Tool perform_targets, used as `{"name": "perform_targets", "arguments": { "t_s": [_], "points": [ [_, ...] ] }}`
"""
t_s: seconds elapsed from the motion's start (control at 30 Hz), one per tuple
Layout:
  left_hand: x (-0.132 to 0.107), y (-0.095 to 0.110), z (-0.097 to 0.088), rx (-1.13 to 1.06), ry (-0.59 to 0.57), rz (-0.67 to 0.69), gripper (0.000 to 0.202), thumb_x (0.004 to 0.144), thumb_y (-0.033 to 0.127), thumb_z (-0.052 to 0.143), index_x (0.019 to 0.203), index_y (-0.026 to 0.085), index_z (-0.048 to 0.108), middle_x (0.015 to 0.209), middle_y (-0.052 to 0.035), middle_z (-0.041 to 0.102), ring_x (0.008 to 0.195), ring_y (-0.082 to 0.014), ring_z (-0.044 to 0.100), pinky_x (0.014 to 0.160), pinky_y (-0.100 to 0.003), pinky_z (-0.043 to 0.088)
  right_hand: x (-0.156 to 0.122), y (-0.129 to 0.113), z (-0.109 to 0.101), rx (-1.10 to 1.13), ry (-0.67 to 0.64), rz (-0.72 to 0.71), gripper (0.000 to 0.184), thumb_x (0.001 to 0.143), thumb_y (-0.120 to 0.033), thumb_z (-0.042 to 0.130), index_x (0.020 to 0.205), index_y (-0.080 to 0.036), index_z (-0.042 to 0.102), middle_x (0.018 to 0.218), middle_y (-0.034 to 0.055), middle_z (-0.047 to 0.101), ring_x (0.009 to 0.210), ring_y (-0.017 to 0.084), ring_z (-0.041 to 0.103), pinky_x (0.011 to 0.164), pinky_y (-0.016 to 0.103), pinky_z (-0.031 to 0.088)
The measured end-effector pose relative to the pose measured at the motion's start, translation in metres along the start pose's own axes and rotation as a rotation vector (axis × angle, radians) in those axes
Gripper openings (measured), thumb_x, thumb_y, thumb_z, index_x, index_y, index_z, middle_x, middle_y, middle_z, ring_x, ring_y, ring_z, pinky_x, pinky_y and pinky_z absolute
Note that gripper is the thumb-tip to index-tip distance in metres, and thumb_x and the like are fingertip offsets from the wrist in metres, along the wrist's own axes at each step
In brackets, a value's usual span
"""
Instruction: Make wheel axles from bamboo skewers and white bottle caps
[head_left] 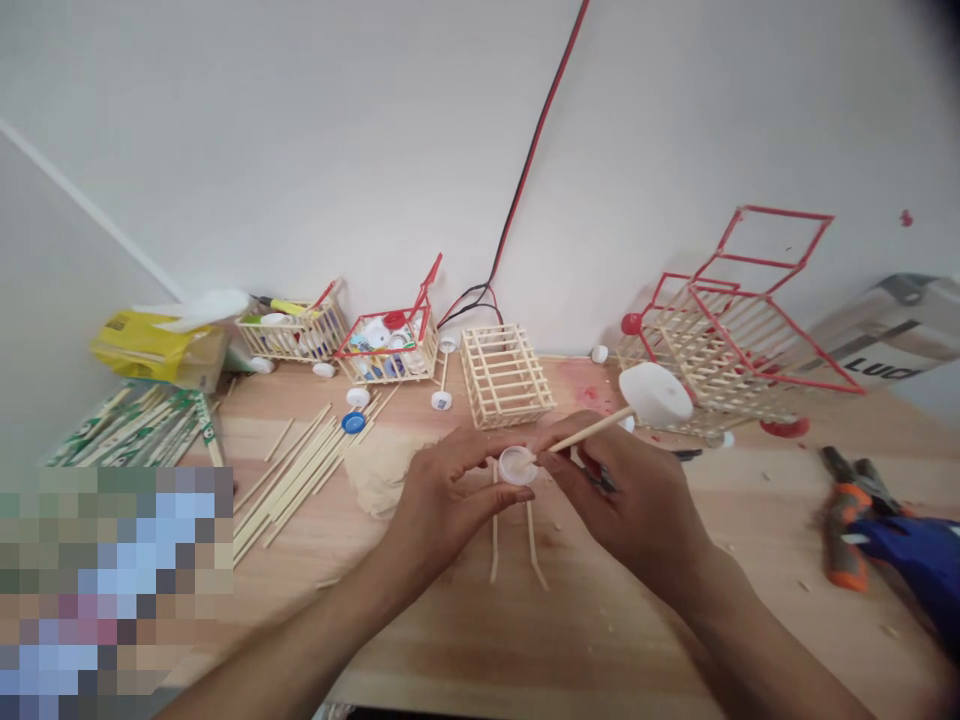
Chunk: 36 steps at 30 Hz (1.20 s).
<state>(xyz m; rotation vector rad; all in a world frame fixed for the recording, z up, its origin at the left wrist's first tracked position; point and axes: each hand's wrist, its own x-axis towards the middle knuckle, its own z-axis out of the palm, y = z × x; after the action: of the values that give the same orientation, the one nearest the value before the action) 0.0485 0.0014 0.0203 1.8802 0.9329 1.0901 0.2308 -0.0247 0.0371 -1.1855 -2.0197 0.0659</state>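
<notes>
Between the thumb and fingers of my left hand [455, 485] is a white bottle cap [517, 464], its hollow side facing me. My right hand [626, 495] pinches a wooden stick [592, 428], one end of which meets the inside of that cap. On the stick's other end sits a second white cap [656, 394]. Whether the stick is fixed in the left cap, I cannot tell. Below my hands, two thin sticks [534, 545] reach toward me on the table. Just behind them stands a small basket frame of wooden sticks [504, 375].
At the back left stand two small stick carts [292, 330] filled with caps. A larger red-trimmed stick cart [697, 350] is at the right. Loose sticks [300, 480] and a blue cap [354, 422] lie left. Orange-handled pliers [847, 535] lie right. A red-black cable [536, 140] runs up the wall.
</notes>
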Motion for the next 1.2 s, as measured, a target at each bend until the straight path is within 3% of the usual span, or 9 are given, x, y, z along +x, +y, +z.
{"name": "perform_targets", "arguments": {
  "t_s": [0.4,0.5,0.63,0.73,0.83,0.97,1.2],
  "points": [
    [-0.006,-0.006,0.005,0.07,0.035,-0.003,0.03,0.07,0.025,0.077,0.098,0.021,0.068,0.098,-0.0033,0.071,0.091,-0.019,0.063,0.084,-0.033,0.05,-0.002,-0.003,-0.001,-0.051,-0.014,-0.034,0.009,0.09,-0.023,0.052,0.085,-0.021,0.059,0.081,0.0043,0.071,0.069,0.017,0.063,0.061,0.03,0.045],
    [-0.005,-0.008,0.004,0.08,-0.036,0.014,0.048,0.068,0.026,0.079,0.112,0.022,0.062,0.108,-0.005,0.068,0.097,-0.0201,0.061,0.087,-0.035,0.049,-0.001,-0.003,-0.003,-0.037,-0.02,-0.063,0.008,0.09,-0.021,0.052,0.086,-0.02,0.058,0.084,0.0048,0.071,0.075,0.018,0.064,0.065,0.031,0.046],
    [-0.002,-0.011,0.0,0.099,-0.176,0.093,0.078,0.069,0.031,0.078,0.137,0.025,0.04,0.132,-0.0098,0.055,0.112,-0.023,0.055,0.096,-0.04,0.045,-0.002,0.0,-0.003,-0.055,-0.032,-0.065,0.009,0.09,-0.021,0.052,0.086,-0.02,0.06,0.083,0.0061,0.07,0.079,0.02,0.064,0.067,0.032,0.048],
    [0.0,-0.012,-0.004,0.127,-0.224,0.135,0.071,0.072,0.03,0.076,0.135,0.025,0.043,0.134,-0.0094,0.053,0.122,-0.0244,0.05,0.103,-0.042,0.04,-0.001,0.002,-0.002,-0.09,-0.051,-0.069,0.011,0.09,-0.022,0.051,0.087,-0.02,0.061,0.081,0.0066,0.069,0.077,0.02,0.064,0.065,0.032,0.048],
    [0.001,-0.01,-0.006,0.13,-0.235,0.137,0.054,0.073,0.027,0.075,0.123,0.025,0.055,0.126,-0.007,0.06,0.119,-0.0238,0.053,0.101,-0.041,0.041,-0.001,0.003,-0.001,-0.11,-0.044,-0.112,0.011,0.09,-0.022,0.051,0.085,-0.02,0.061,0.082,0.0056,0.07,0.074,0.02,0.064,0.064,0.031,0.048],
    [0.001,-0.008,-0.005,0.105,-0.173,0.107,0.037,0.072,0.02,0.075,0.108,0.022,0.064,0.114,-0.0044,0.067,0.109,-0.0209,0.059,0.094,-0.035,0.046,-0.001,0.002,-0.001,-0.09,-0.047,-0.126,0.011,0.09,-0.021,0.051,0.084,-0.021,0.06,0.081,0.0053,0.07,0.076,0.02,0.065,0.065,0.032,0.049],
    [-0.002,-0.007,-0.001,0.094,-0.089,0.114,0.032,0.07,0.021,0.077,0.101,0.02,0.067,0.107,-0.0045,0.069,0.103,-0.0199,0.061,0.09,-0.033,0.048,-0.001,0.0,-0.001,-0.05,-0.037,-0.131,0.011,0.09,-0.02,0.051,0.085,-0.019,0.061,0.08,0.0053,0.07,0.076,0.019,0.064,0.065,0.031,0.048]
  ]
}}
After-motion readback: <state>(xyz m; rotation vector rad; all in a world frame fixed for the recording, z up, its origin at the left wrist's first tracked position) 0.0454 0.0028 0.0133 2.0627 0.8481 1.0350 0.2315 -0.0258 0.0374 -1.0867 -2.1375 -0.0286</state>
